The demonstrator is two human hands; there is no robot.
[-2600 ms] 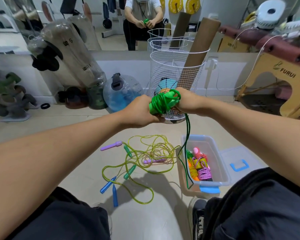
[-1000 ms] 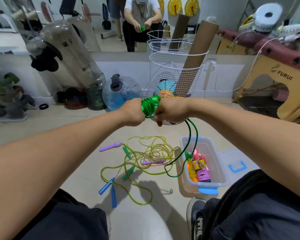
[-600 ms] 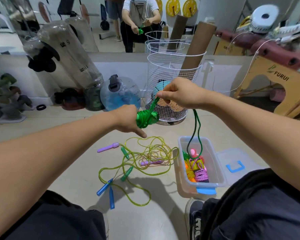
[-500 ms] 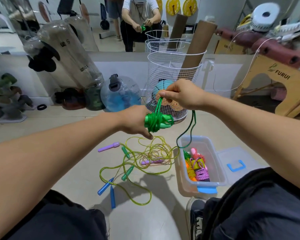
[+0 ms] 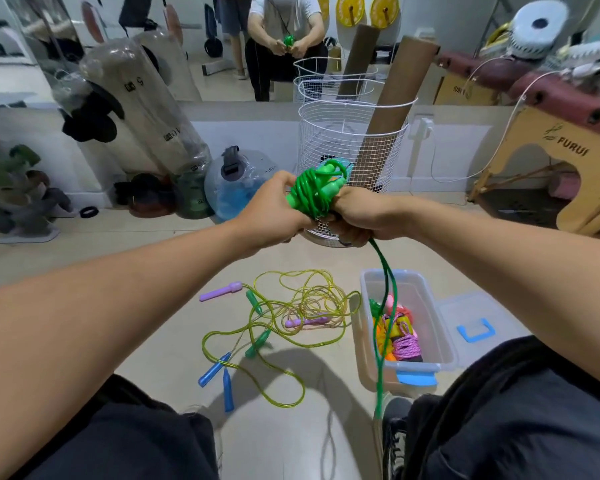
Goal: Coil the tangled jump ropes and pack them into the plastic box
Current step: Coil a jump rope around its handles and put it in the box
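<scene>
Nearest, the person's dark-trousered knees frame a strip of floor [image 5: 291,441] with a black shoe [image 5: 394,441] at its right side. A slack double strand of the green jump rope [image 5: 314,192] hangs from above, down past the front rim of the plastic box [image 5: 426,306], and ends near the shoe; this tail is what remains to be wound.

The box stands on the floor just right of the middle, open, with coiled orange and pink ropes [image 5: 400,336] already inside and room left at its far end. Its lid [image 5: 475,327] lies flat beside its right wall, out of the way. Left of the box, touching or nearly touching its wall, lies the yellow-green tangle [image 5: 291,310] with purple, green and blue handles, not yet coiled. Bare floor lies left of it and toward the knees.

Above, both hands meet over the floor. The left hand [image 5: 274,209] has its grip curled round the green bundle and its handles, probably to keep the turns from springing loose. The right hand [image 5: 359,216] has its fingers closed round the bundle's other side, and the loose strand runs out beneath it, apparently feeding the next wrap.

Farther off, a white wire basket [image 5: 350,150] holding cardboard tubes stands against the mirrored wall, close behind the hands.
</scene>
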